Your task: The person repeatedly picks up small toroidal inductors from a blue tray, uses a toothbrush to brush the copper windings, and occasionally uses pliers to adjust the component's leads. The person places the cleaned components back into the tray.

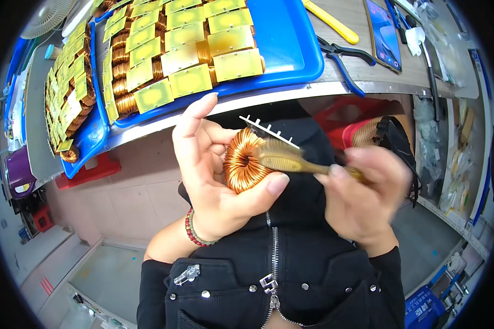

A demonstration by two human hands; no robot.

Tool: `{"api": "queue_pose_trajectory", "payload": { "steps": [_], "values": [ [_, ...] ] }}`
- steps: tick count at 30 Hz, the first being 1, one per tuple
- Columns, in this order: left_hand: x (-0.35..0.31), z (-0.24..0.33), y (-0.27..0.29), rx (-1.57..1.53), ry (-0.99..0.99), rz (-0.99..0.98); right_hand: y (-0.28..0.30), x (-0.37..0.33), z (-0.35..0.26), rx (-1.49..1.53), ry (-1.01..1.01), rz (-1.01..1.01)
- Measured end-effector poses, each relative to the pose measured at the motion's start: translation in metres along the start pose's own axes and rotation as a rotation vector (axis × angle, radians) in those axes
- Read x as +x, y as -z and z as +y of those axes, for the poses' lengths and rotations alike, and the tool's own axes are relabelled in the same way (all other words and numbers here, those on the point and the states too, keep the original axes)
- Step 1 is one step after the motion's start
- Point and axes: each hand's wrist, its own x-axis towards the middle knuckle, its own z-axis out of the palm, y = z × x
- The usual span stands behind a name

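Note:
My left hand [208, 164] is closed around a toroidal copper coil [239, 164], its thumb along the lower side and its index finger raised. A thin pale board [269, 131] with short pins sits tilted at the coil's upper right. My right hand [368, 186], smeared by motion, grips the handle of a small brown brush [282, 159]. The brush head lies over the coil's right side, by the board, and hides part of the winding. Both hands are in front of my black jacket, below the table edge.
Blue trays [291, 49] on the table hold rows of copper coils topped with yellow-green boards [189, 82]. Right of them lie black-and-blue pliers [346, 57], a yellow-handled tool [332, 22] and a phone [384, 35]. A purple mug [19, 172] stands at the far left.

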Motion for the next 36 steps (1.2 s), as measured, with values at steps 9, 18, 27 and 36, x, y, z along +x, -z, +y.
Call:
{"api": "queue_pose_trajectory", "payload": {
  "steps": [9,18,27,36],
  "values": [
    [0.004,0.002,0.001,-0.224,0.153,-0.027,0.003,-0.021,0.026,0.093,-0.31,-0.066],
    [0.008,0.01,0.002,-0.631,0.584,-0.048,0.002,-0.021,0.031,0.175,-0.367,0.009],
    [0.013,0.012,-0.002,-0.749,0.766,-0.017,0.005,-0.015,0.028,0.16,-0.279,0.076],
    [0.015,0.004,0.006,-1.105,0.927,-0.099,-0.005,-0.013,0.039,-0.056,-0.073,-0.014]
  ]
}}
